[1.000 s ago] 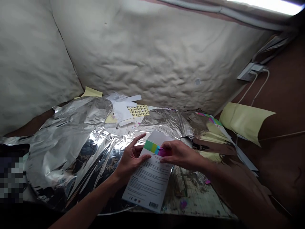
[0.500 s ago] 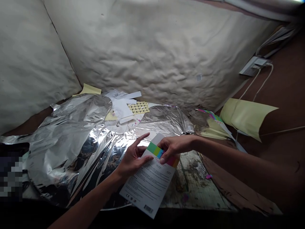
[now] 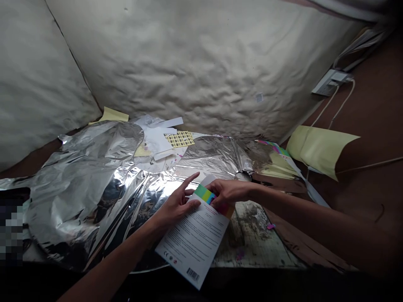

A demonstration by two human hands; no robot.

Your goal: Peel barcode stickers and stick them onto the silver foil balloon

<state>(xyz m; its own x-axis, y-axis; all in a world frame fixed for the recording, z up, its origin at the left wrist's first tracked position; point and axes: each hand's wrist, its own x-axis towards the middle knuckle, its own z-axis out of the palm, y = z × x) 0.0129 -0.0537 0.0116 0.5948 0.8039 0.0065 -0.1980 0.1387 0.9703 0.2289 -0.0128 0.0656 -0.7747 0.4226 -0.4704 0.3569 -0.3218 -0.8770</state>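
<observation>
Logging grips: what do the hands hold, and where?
A printed card: the left hand at its side edge, the right hand at the coloured band near its top.

I'm looking at a corner closed in by a cream padded wall [image 3: 195,71], puckered and dimpled across its surface, with a long seam [image 3: 71,63] running down to the left. A small pale patch [image 3: 258,97] sits on the padding. To the right lies a brown surface [image 3: 371,84], though from here I can't be sure whether it's floor or furniture. A white power socket [image 3: 329,83] rests there, with white cables [image 3: 341,102] trailing down from it and some papers [image 3: 362,48] in the far corner. A yellow sheet [image 3: 315,149] and a thin cord [image 3: 368,164] lie nearby. Below, I see a worn, peeling board [image 3: 258,243]. The light is soft and dim, darkening along the bottom edge.
</observation>
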